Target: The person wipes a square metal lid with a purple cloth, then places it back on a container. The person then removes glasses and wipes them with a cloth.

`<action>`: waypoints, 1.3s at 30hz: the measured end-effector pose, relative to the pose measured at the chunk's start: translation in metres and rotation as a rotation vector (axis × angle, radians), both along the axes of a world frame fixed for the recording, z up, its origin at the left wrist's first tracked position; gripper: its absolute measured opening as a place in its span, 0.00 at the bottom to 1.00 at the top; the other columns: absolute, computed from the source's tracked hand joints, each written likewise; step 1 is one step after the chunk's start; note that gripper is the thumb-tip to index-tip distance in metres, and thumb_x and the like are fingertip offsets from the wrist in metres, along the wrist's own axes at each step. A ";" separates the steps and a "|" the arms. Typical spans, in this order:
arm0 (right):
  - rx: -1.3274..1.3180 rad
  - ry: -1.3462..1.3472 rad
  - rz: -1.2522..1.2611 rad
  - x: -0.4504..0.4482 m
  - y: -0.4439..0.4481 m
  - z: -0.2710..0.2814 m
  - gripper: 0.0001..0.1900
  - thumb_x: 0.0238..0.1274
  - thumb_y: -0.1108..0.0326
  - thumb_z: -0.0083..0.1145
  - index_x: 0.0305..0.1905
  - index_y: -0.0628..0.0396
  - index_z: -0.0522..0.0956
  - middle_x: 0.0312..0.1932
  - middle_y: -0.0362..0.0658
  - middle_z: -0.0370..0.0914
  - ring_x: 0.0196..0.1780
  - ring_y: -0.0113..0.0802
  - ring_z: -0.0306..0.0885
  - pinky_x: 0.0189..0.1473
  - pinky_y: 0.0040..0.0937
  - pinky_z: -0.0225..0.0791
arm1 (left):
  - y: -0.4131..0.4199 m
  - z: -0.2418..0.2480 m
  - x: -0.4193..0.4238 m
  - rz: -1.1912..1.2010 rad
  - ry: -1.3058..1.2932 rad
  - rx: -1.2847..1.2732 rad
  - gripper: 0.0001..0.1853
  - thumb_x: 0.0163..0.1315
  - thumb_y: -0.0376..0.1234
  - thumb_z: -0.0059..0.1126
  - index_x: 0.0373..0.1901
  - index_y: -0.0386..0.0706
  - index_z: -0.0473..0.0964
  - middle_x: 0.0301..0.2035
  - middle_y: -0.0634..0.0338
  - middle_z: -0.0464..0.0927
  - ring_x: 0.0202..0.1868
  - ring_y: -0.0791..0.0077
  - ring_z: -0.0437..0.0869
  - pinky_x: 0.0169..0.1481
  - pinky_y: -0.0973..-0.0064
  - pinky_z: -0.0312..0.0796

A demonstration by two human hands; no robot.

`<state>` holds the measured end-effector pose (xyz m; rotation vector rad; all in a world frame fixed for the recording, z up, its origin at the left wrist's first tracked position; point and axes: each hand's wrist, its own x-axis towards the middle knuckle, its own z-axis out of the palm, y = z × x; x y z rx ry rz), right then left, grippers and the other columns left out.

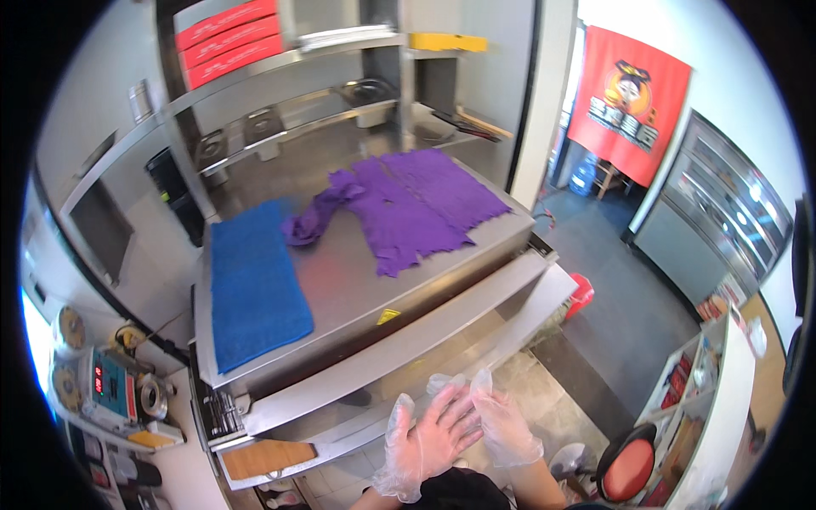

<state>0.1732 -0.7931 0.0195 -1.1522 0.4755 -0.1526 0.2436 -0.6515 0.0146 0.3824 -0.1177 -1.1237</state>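
Observation:
Both hands are in thin clear plastic disposable gloves, in front of my body below the steel counter. My left hand (pixel 427 440) is turned palm up with its fingers spread and nothing lying in it. Close against its fingers is my right hand (pixel 507 427), seen from the side; its fingertips are partly hidden, so its grip is unclear. Beyond them, the stainless steel counter (pixel 338 287) carries a blue towel (pixel 258 287) laid flat at the left. Ragged-edged purple cloths (pixel 414 217) are spread at the right, with one crumpled piece (pixel 312 223) trailing leftward.
A steel-framed front panel (pixel 395 350) juts from the counter toward me. At left stands a sealing machine (pixel 105 389) with a lit display. A round red-seated stool (pixel 628 468) and white shelving (pixel 701 389) are at right. Steel shelves with inset containers (pixel 262 126) rise behind.

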 end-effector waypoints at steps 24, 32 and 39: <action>-0.072 -0.280 -1.661 -0.262 0.006 -0.039 0.18 0.78 0.53 0.42 0.41 0.55 0.74 0.18 0.34 0.66 0.22 0.23 0.67 0.28 0.25 0.65 | -0.089 -0.018 -0.027 -0.522 -0.710 -0.034 0.27 0.71 0.46 0.38 0.58 0.33 0.70 0.48 0.40 0.80 0.54 0.46 0.79 0.63 0.51 0.66; -0.169 0.388 -1.689 -0.346 0.057 -0.080 0.17 0.77 0.62 0.41 0.39 0.59 0.79 0.27 0.43 0.83 0.29 0.23 0.73 0.37 0.24 0.67 | -0.217 0.109 -0.125 -0.678 -1.383 -1.235 0.23 0.62 0.34 0.59 0.61 0.56 0.77 0.58 0.52 0.74 0.51 0.61 0.81 0.54 0.70 0.69; -0.025 0.359 -1.769 -0.400 0.017 -0.076 0.16 0.78 0.63 0.41 0.41 0.61 0.78 0.27 0.43 0.83 0.32 0.25 0.76 0.38 0.24 0.69 | -0.285 0.130 -0.261 -0.708 -0.955 -1.558 0.18 0.54 0.32 0.64 0.46 0.60 0.82 0.47 0.52 0.78 0.37 0.61 0.80 0.44 0.72 0.69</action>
